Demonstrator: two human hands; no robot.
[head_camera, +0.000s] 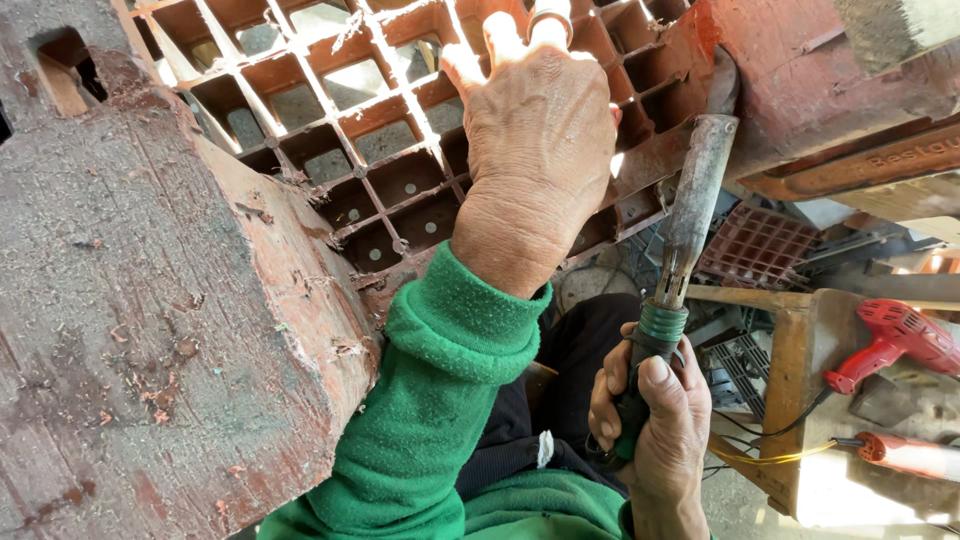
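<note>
Left hand (535, 150) lies on the red crate grid (370, 170), fingers spread flat. Below the grid, right hand (655, 420) fingers clench the heating iron (680, 250) by its green handle

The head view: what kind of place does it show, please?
Probably a small repair workshop. The right hand holds a soldering-type heat tool against a broken red plastic grid crate, a red power drill lies nearby, and more crates are stacked behind.

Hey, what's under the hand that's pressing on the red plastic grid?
The left hand lies flat on the red grid crate, covering several of its square cells. Grey ground shows through open cells beside it. What lies inside the covered cells cannot be seen.
</note>
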